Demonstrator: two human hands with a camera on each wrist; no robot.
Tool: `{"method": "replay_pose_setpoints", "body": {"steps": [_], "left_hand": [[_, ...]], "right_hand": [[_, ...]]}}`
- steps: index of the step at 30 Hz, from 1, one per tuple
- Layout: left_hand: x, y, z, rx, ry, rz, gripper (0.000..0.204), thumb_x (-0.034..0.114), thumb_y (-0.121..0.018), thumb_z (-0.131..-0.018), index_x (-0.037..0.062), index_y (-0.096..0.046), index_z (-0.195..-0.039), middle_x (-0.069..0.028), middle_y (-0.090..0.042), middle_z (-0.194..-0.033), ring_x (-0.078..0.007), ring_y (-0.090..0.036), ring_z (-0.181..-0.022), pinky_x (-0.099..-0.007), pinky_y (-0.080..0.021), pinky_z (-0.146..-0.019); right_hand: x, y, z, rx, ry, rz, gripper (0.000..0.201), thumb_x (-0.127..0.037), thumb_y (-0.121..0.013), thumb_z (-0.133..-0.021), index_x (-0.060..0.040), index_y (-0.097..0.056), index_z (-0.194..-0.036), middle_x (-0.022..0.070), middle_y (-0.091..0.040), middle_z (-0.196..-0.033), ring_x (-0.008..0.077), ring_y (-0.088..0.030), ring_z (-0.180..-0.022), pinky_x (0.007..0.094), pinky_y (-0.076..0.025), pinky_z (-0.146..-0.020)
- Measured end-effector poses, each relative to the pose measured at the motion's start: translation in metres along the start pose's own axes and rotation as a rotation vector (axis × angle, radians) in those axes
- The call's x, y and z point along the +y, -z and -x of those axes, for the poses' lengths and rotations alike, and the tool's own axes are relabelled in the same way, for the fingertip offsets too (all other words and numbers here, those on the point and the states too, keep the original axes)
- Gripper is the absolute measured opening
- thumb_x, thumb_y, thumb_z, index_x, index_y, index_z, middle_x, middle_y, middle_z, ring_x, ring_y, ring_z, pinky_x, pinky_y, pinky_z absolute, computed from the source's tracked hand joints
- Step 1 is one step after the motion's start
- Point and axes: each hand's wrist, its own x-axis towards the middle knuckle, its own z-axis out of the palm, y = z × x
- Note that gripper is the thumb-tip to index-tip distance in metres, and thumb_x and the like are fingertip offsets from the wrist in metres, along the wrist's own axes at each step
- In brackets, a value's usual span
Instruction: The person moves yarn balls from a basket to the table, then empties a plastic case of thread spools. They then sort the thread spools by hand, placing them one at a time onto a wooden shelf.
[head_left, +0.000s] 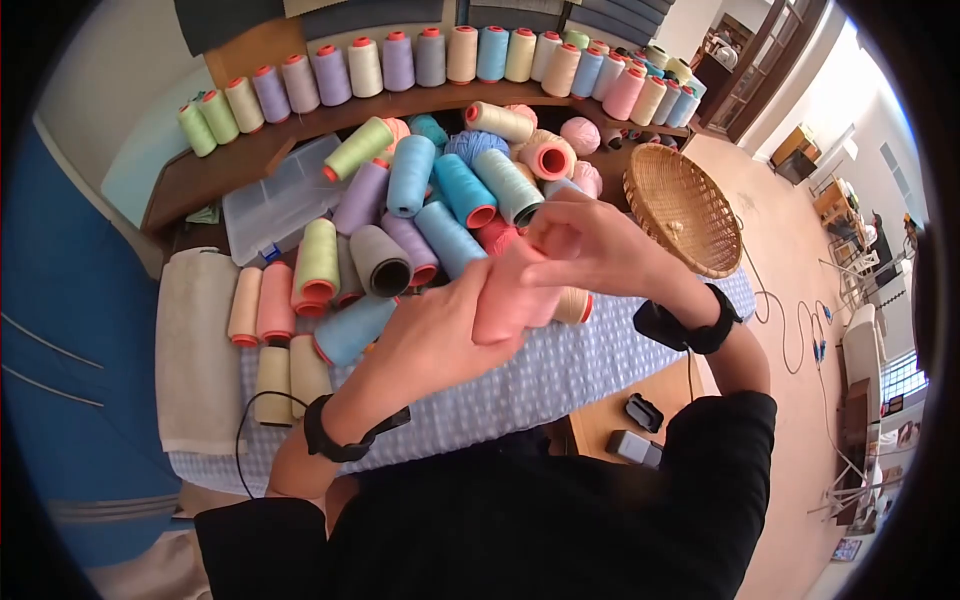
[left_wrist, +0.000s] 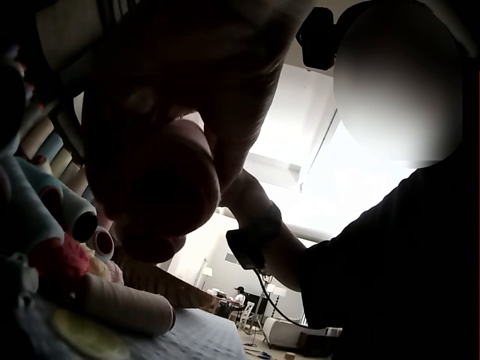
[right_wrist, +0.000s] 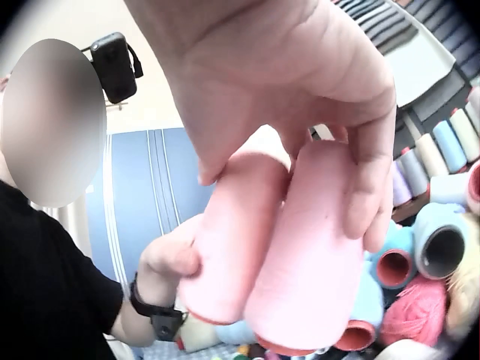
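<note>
Two pink thread cones, a left one (right_wrist: 236, 232) and a right one (right_wrist: 315, 247), stand side by side in the right wrist view, touching. My right hand (head_left: 610, 250) grips them near their narrow tops, thumb on one side and fingers on the other. The left hand (head_left: 430, 335) curls round the pink cones (head_left: 505, 305) from the other side, above the heap of yarn. In the dark left wrist view, a cone's round end (left_wrist: 180, 180) shows below the left hand (left_wrist: 195, 67).
Cones and yarn balls lie heaped on the checked cloth (head_left: 540, 370), a row of cones lines the curved shelf (head_left: 390, 100), and a wicker basket (head_left: 685, 210) leans at the right. A clear plastic box (head_left: 280, 200) and a folded towel (head_left: 200, 350) are at the left.
</note>
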Motion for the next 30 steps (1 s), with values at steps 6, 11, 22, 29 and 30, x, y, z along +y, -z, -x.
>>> {"method": "replay_pose_setpoints", "body": {"steps": [6, 11, 22, 29, 30], "left_hand": [[-0.025, -0.018, 0.018, -0.254, 0.005, -0.410, 0.061, 0.034, -0.067, -0.071, 0.0088, -0.045, -0.122, -0.0171, -0.062, -0.098, -0.0343, -0.061, -0.089, -0.0435, -0.049, -0.073], [-0.049, -0.044, 0.025, -0.077, -0.156, -0.464, 0.053, 0.019, -0.070, -0.070, 0.0078, -0.047, -0.117, -0.0137, -0.054, -0.107, -0.0313, -0.054, -0.099, -0.0415, -0.045, -0.081], [-0.037, -0.051, 0.021, -0.046, -0.189, -0.525, 0.045, 0.013, -0.075, -0.065, 0.0080, -0.047, -0.099, -0.0092, -0.047, -0.099, -0.0280, -0.050, -0.097, -0.0406, -0.042, -0.080], [-0.037, -0.057, 0.023, -0.133, -0.220, -0.468, 0.053, 0.025, -0.079, -0.063, 0.0067, -0.046, -0.100, -0.0100, -0.048, -0.099, -0.0289, -0.053, -0.094, -0.0398, -0.046, -0.074], [-0.036, -0.057, 0.023, -0.162, -0.219, -0.443, 0.054, 0.026, -0.079, -0.064, 0.0065, -0.044, -0.099, -0.0107, -0.048, -0.097, -0.0301, -0.053, -0.093, -0.0410, -0.047, -0.071]], "right_hand": [[0.053, 0.017, 0.027, 0.124, -0.600, -0.173, 0.027, -0.026, -0.066, -0.083, -0.0058, -0.054, -0.095, 0.0080, -0.055, -0.087, 0.0137, -0.059, -0.079, 0.0276, -0.051, -0.057], [0.148, -0.025, 0.064, 0.397, -0.669, -0.520, 0.029, -0.026, -0.062, -0.087, -0.0058, -0.048, -0.103, 0.0073, -0.055, -0.089, 0.0145, -0.060, -0.079, 0.0281, -0.055, -0.058], [0.141, -0.024, 0.078, -0.060, -0.521, -0.044, 0.036, -0.025, -0.066, -0.079, -0.0042, -0.056, -0.107, 0.0160, -0.064, -0.098, 0.0271, -0.064, -0.083, 0.0350, -0.051, -0.069], [0.160, 0.046, 0.025, 0.314, -0.393, 0.356, 0.039, -0.032, -0.070, -0.076, -0.0024, -0.062, -0.099, 0.0152, -0.065, -0.091, 0.0298, -0.063, -0.084, 0.0372, -0.049, -0.074], [0.185, 0.060, 0.011, 0.445, -0.342, 0.437, 0.041, -0.034, -0.070, -0.076, -0.0026, -0.062, -0.101, 0.0154, -0.064, -0.093, 0.0298, -0.062, -0.087, 0.0374, -0.049, -0.076]]}}
